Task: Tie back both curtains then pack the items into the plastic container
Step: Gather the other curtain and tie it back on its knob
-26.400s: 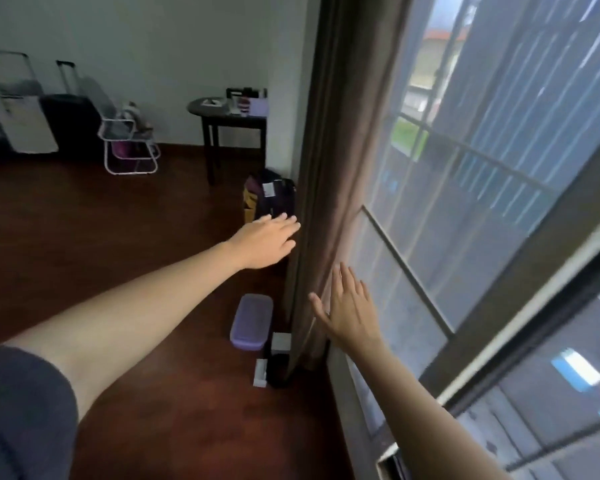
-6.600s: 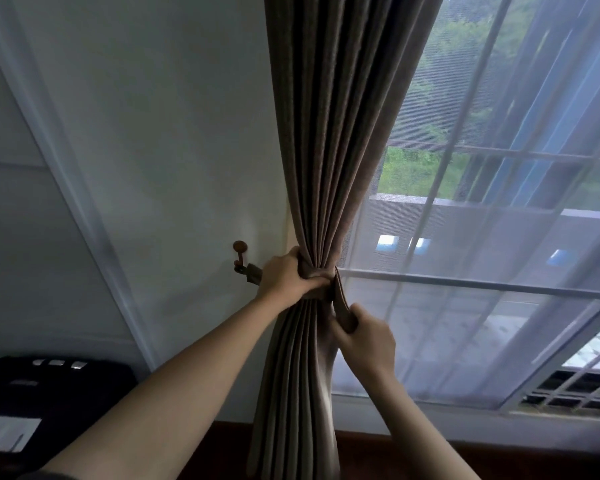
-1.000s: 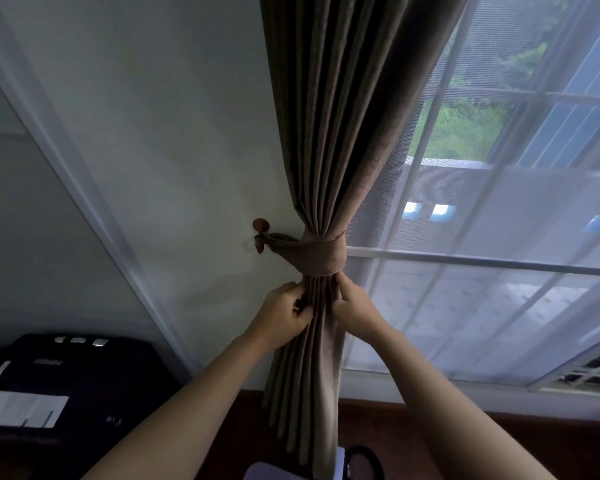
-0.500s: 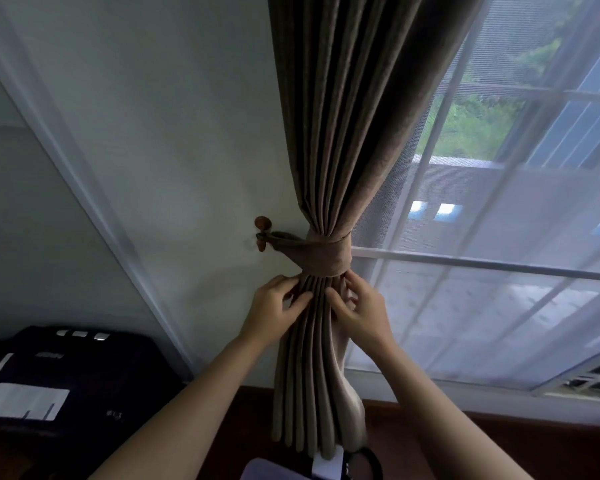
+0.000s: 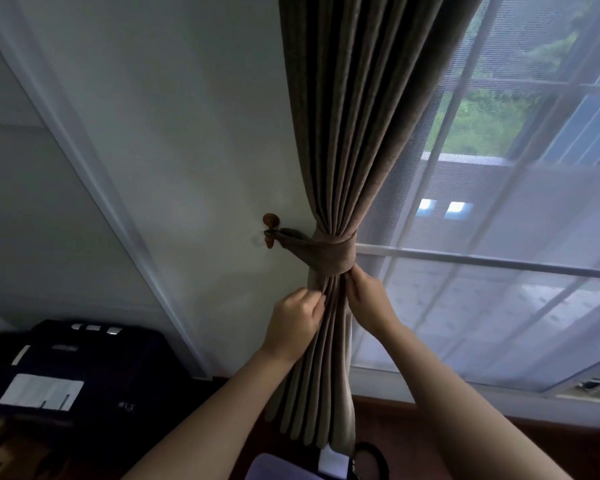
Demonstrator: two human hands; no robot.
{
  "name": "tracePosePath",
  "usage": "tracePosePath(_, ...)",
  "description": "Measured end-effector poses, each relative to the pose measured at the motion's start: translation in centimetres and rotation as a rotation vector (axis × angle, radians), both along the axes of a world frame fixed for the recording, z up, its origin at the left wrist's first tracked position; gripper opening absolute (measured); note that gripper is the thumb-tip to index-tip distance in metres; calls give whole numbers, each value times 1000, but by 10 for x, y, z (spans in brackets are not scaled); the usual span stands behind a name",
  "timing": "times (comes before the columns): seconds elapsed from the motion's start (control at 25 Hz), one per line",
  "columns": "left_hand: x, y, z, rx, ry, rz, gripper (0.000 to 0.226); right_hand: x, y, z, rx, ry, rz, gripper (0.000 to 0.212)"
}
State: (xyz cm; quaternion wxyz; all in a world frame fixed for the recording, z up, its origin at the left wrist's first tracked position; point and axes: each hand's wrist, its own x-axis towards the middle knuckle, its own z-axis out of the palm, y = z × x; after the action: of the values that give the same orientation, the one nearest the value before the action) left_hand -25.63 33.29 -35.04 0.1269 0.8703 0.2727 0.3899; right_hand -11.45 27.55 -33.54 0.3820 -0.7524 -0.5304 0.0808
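Note:
A brown curtain (image 5: pixel 354 133) hangs gathered beside the window. A matching fabric tie-back (image 5: pixel 329 258) wraps around it and loops onto a wooden wall hook (image 5: pixel 270 221). Just under the tie-back, my left hand (image 5: pixel 297 323) pinches the folds on the curtain's left side. My right hand (image 5: pixel 369 299) grips the folds on its right side. At the bottom edge, the purple lid of the plastic container (image 5: pixel 278 467) peeks out below the curtain's hem.
A sheer white curtain (image 5: pixel 499 271) covers the window to the right. A dark bag (image 5: pixel 84 368) with a white label sits at the lower left. A white item (image 5: pixel 331 460) and a black round item (image 5: pixel 371 460) lie by the container on the wooden floor.
Half a second ago my fingers were spread loosely on the folds; now both hands have closed on the curtain folds under the tie-back. The view has shifted slightly.

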Motion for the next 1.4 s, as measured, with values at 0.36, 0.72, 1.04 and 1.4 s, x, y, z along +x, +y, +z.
tracePosePath(0.36, -10, 17, -9, -144, 187, 59, 6, -21, -14, -16, -167, -57, -183, 39)
tracePosePath(0.72, -29, 2, -16, -85, 145, 127, 18, -28, -7, -20, -223, -15, -82, 8)
tracePosePath(1.04, -23, 15, -2, -177, 201, 54, 12, -6, -19, -3, -258, -65, -67, 11)
tracePosePath(1.4, -24, 27, 3, -387, 166, 3, 7, -19, -27, 4, -269, -31, -217, 32)
